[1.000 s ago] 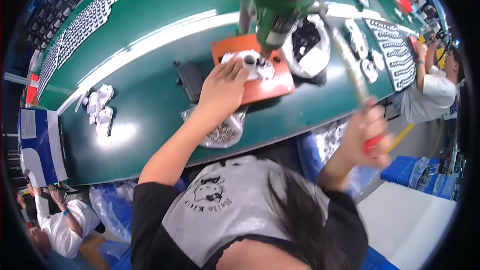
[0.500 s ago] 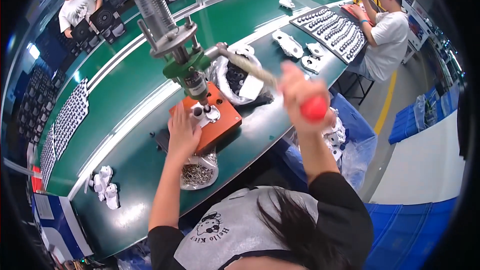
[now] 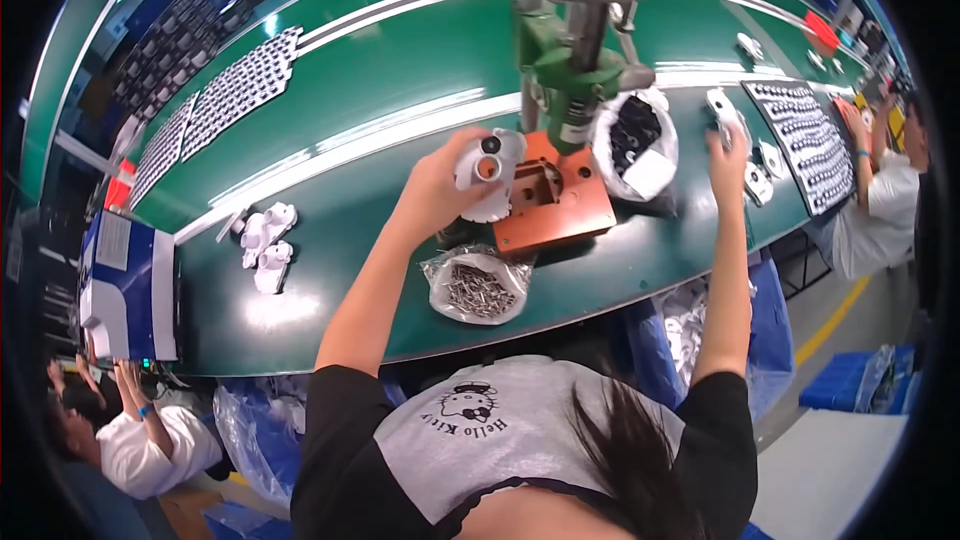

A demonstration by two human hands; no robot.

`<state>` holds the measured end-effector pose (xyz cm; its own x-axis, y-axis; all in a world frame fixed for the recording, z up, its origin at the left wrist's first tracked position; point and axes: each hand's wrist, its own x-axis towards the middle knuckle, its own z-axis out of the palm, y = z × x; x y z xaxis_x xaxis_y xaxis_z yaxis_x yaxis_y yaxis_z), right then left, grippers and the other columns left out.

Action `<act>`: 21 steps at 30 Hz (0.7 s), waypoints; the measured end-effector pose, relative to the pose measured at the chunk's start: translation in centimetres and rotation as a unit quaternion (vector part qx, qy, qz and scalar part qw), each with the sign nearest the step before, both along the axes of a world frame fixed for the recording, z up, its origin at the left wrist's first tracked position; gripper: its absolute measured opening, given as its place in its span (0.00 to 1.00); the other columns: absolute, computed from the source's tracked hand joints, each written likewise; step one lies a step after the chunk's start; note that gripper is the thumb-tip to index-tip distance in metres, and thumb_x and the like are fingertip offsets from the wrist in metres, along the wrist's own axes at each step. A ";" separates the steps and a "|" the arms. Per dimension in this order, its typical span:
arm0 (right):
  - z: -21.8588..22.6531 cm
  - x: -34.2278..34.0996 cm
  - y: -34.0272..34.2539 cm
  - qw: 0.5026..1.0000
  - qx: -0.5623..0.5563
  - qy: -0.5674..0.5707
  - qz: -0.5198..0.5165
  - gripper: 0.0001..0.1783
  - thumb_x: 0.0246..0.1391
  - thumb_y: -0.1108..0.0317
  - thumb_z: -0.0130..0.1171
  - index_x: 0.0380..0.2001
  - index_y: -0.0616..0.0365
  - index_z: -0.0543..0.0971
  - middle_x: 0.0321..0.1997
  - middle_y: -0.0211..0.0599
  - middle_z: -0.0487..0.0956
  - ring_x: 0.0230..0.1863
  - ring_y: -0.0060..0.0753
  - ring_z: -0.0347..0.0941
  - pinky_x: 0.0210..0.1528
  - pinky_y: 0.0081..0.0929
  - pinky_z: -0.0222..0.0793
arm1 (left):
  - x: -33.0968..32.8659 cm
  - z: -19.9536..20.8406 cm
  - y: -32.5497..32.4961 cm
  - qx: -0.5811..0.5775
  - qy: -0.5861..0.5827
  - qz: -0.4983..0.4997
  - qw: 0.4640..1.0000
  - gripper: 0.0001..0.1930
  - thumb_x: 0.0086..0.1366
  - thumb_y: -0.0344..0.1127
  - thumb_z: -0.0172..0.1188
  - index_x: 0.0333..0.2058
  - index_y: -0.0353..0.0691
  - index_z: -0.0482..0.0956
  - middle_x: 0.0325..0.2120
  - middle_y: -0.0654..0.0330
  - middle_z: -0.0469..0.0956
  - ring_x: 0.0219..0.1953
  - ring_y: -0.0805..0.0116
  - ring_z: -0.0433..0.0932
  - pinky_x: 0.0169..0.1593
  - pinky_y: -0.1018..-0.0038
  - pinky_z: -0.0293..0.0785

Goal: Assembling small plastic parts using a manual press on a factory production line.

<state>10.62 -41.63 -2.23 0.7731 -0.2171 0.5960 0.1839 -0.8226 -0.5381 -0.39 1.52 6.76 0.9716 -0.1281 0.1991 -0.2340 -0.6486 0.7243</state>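
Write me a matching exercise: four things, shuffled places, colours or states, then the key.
Things
1. left hand
2. block
3. metal pieces
4. right hand

Places, colours or states
A. in a clear bag
B. at a white part, right of the press
C. gripping a ringed white part
D. orange

Pairs: 1-C, 2-D, 3-A, 4-B

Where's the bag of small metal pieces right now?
In the head view, near the middle, the bag lies on the green table, right of the left forearm and by the orange block's near left corner.
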 end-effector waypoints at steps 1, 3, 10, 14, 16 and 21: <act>-1.6 -2.5 -0.8 0.964 -0.157 0.144 -0.160 0.25 0.49 0.60 0.55 0.49 0.61 0.71 0.53 0.49 0.69 0.54 0.53 0.63 0.54 0.40 0.59 | -0.4 -0.2 0.6 -0.028 0.011 -0.004 1.000 0.27 0.50 0.36 0.66 0.49 0.46 0.67 0.37 0.51 0.77 0.39 0.54 0.76 0.43 0.69 0.71; -7.0 -6.4 -4.1 0.934 -0.210 0.179 -0.228 0.28 0.49 0.58 0.53 0.53 0.59 0.67 0.56 0.48 0.66 0.58 0.50 0.60 0.57 0.45 0.53 | 0.0 -0.8 1.1 -0.072 -0.001 -0.013 0.997 0.27 0.49 0.38 0.66 0.48 0.46 0.67 0.37 0.52 0.77 0.39 0.56 0.77 0.43 0.68 0.71; -6.1 -7.8 -3.4 0.936 -0.162 0.203 -0.238 0.32 0.48 0.56 0.52 0.57 0.55 0.63 0.60 0.47 0.62 0.62 0.49 0.54 0.59 0.48 0.49 | 12.1 -7.5 5.5 -0.129 0.026 0.137 0.982 0.31 0.52 0.37 0.65 0.49 0.42 0.55 0.26 0.54 0.74 0.26 0.66 0.74 0.30 0.72 0.70; -6.9 -5.7 -5.0 0.920 -0.205 0.183 -0.278 0.35 0.48 0.52 0.53 0.59 0.54 0.61 0.66 0.47 0.52 0.65 0.51 0.48 0.59 0.53 0.47 | 15.8 -10.4 7.5 -0.265 -0.018 0.150 0.952 0.33 0.53 0.35 0.62 0.55 0.42 0.54 0.36 0.48 0.72 0.27 0.62 0.74 0.33 0.70 0.72; -7.1 -4.1 -5.6 0.915 -0.216 0.197 -0.279 0.35 0.49 0.50 0.52 0.60 0.51 0.61 0.68 0.45 0.48 0.66 0.55 0.45 0.59 0.55 0.46 | 15.1 -11.8 8.9 -0.171 -0.074 0.193 0.963 0.33 0.53 0.35 0.61 0.55 0.42 0.55 0.40 0.46 0.70 0.32 0.60 0.74 0.38 0.68 0.71; -7.7 -1.5 -7.6 0.909 -0.209 0.216 -0.289 0.31 0.51 0.50 0.51 0.58 0.45 0.62 0.64 0.42 0.58 0.62 0.60 0.50 0.56 0.55 0.53 | 6.2 -9.5 12.1 -0.023 -0.019 0.230 0.973 0.31 0.53 0.35 0.60 0.55 0.39 0.58 0.49 0.42 0.63 0.48 0.51 0.67 0.51 0.62 0.65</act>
